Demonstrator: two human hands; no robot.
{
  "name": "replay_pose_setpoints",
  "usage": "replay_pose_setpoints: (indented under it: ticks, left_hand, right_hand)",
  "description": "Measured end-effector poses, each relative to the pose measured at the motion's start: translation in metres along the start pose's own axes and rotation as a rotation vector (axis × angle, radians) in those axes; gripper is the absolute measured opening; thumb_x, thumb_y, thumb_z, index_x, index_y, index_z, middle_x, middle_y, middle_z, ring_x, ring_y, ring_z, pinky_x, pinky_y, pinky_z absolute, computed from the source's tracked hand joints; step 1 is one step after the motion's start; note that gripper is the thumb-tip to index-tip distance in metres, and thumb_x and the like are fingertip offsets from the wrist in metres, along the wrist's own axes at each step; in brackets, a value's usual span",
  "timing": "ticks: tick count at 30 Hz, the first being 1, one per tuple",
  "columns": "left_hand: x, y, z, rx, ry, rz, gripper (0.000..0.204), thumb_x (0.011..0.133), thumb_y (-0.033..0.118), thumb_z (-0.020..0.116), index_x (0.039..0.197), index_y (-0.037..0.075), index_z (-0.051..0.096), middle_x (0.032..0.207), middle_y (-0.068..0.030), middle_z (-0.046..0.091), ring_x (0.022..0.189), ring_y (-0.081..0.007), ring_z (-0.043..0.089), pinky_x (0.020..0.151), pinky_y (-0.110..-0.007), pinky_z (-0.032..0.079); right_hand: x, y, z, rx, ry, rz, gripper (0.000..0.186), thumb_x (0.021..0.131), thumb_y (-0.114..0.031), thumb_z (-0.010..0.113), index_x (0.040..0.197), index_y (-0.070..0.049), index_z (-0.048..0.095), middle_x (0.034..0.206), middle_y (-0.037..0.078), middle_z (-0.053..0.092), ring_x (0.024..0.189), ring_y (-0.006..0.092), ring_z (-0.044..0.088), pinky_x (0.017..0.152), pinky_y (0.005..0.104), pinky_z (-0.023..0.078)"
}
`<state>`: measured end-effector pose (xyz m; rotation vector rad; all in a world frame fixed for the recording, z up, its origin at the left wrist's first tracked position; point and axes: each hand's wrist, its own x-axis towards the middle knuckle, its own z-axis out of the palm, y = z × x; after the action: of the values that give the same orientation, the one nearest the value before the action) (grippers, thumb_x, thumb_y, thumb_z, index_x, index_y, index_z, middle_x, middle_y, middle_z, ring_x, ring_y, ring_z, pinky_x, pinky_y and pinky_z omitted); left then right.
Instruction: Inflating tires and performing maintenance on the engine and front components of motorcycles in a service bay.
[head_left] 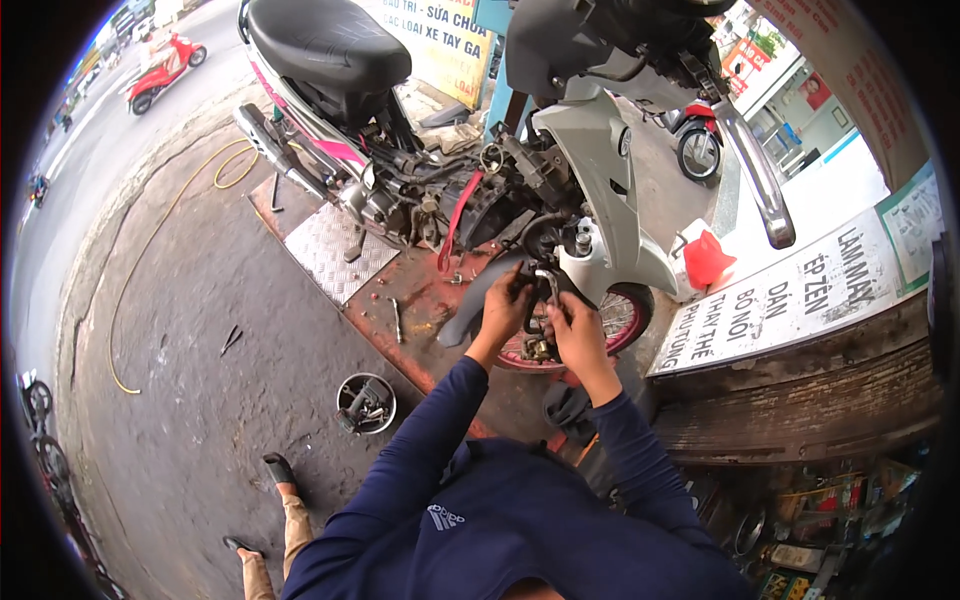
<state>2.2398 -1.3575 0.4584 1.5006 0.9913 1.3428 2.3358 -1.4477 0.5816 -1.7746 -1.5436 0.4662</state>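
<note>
A partly stripped motor scooter (600,165) stands before me, with bare frame and engine parts below its black seat. Both my hands are at its front end, just above the front wheel (638,312) with its pink-red rim. My left hand (505,312) has its fingers curled at a dark part beside the grey mudguard (470,312). My right hand (578,335) is closed in a pinch close to it. A small shiny metal piece (545,282) shows between the hands; what each holds is hidden. Under them hangs a brass-coloured part (538,349) with dark tubing.
On the red platform (385,345) lie a metal tool (397,320) and small loose parts. A bowl (341,420) of tools and pliers (231,340) are on the ground at left, near another person's legs (297,520). A lettered sign board (780,300) and tool clutter (810,530) stand at right.
</note>
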Motion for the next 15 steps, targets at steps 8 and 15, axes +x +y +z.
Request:
replay_pose_setpoints:
  ticks: [8, 15]
  left_hand:
    - [-0.006, 0.052, -0.059, -0.367, -0.326, -0.375, 0.027, 0.093, 0.023, 0.059, 0.101, -0.002, 0.064, 0.079, 0.0018, 0.061, 0.066, -0.0044, 0.051, 0.06, -0.022, 0.042]
    - [0.014, 0.015, -0.11, -0.561, -0.418, -0.568, 0.024, 0.093, 0.024, 0.059, 0.097, 0.0, 0.062, 0.075, 0.0044, 0.055, 0.066, -0.0039, 0.046, 0.059, -0.021, 0.038]
  right_hand:
    - [-0.009, 0.002, 0.012, -0.422, 0.012, -0.337, 0.013, 0.079, -0.016, 0.066, 0.089, -0.008, 0.067, 0.085, 0.007, 0.063, 0.085, 0.0246, 0.059, 0.073, 0.0397, 0.044]
    - [0.02, -0.027, 0.047, -0.206, 0.386, -0.249, 0.015, 0.078, -0.02, 0.071, 0.081, -0.007, 0.065, 0.079, 0.004, 0.058, 0.07, 0.0163, 0.056, 0.064, 0.0346, 0.044]
